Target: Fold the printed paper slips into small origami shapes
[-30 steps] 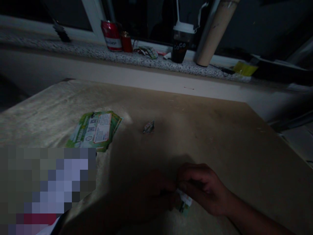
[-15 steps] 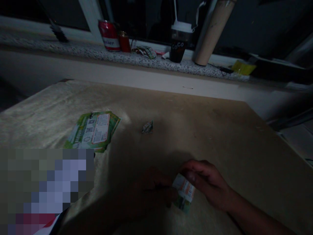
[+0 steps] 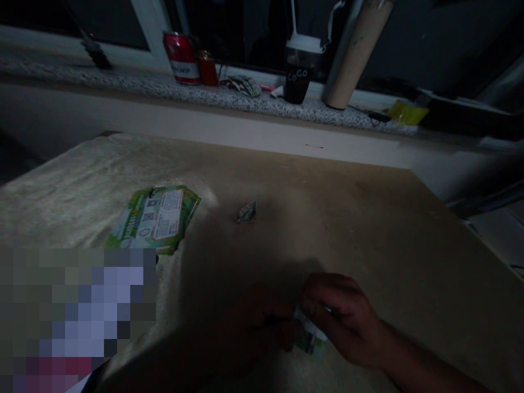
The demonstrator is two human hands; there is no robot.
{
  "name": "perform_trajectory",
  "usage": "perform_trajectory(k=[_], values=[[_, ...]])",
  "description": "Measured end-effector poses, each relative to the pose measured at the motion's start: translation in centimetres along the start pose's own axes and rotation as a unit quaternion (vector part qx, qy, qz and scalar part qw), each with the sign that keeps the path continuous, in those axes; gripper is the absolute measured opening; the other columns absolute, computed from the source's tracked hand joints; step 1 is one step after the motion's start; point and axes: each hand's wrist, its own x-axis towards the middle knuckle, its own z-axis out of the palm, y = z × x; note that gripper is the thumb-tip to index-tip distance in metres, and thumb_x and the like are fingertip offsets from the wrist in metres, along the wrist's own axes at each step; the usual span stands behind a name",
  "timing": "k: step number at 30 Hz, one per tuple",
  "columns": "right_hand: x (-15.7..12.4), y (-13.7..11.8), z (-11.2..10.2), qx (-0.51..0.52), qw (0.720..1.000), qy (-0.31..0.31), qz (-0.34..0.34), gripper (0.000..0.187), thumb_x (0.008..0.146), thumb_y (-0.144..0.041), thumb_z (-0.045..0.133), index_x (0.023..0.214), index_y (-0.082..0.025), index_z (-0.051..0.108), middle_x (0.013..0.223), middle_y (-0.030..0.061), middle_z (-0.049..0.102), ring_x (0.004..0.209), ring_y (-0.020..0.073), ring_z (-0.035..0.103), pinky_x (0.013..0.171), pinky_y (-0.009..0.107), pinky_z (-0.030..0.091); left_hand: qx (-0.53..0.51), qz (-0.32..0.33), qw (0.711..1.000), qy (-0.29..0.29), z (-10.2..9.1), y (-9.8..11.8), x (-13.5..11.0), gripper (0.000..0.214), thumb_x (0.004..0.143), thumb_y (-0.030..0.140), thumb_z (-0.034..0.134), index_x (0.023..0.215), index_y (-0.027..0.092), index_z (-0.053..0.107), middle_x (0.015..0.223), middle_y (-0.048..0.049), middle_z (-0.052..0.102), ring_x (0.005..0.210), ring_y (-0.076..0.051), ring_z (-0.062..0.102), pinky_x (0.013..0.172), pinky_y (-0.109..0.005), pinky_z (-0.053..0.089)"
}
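In the head view, a small folded piece of green and white printed paper is held low over the table between my two hands. My right hand pinches its upper part, with thumb and forefinger together, and covers much of the print. From the left, my left hand grips the near left edge; deep shadow blurs its fingers. Beyond the hands lies a small folded paper piece on the table. A stack of green printed leaflets rests farther left.
The tan table meets a wall below a speckled stone sill. On the sill stand a red can, a red jar, a lidded drink cup and a leaning cardboard tube. A pixelated patch hides the lower left.
My right fingers have moved down over the paper and closed across its top, so less of the white and orange print shows. My left hand has barely moved.
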Motion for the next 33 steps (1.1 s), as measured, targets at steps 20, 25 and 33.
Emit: perform_trajectory(k=[20,25,33], values=[[-0.6,1.4,1.0,0.256,0.96,0.006,0.113,0.056,0.103,-0.049,0.057,0.057,-0.018,0.05,0.048,-0.0065,0.04,0.042,0.0059,0.033,0.04,0.019,0.026,-0.074,0.021,0.997,-0.016,-0.1,0.3,-0.1,0.056,0.092,0.06,0.064,0.059,0.015,0.061,0.055,0.0044,0.046,0.051,-0.01,0.037,0.052,-0.025,0.028],[-1.1,2.8,1.6,0.36,0.925,0.004,0.122,0.069,0.089,-0.067,0.069,0.047,-0.018,0.043,0.039,-0.0073,0.038,0.035,0.0041,0.029,0.035,0.018,0.021,-0.11,0.004,0.993,-0.032,-0.1,-0.1,-0.1,0.053,0.089,0.063,0.067,0.068,0.014,0.071,0.062,0.0006,0.055,0.058,-0.012,0.047,0.056,-0.025,0.036],[-0.2,1.4,-0.6,0.289,0.945,-0.084,0.129,0.045,0.097,-0.053,0.065,0.074,-0.014,0.066,0.062,-0.0031,0.047,0.054,0.0085,0.04,0.048,0.02,0.034,-0.166,-0.042,0.985,-0.001,-0.3,0.3,-0.5,0.047,0.084,0.059,0.076,0.077,0.012,0.077,0.065,0.0007,0.055,0.062,-0.013,0.046,0.063,-0.025,0.039]])
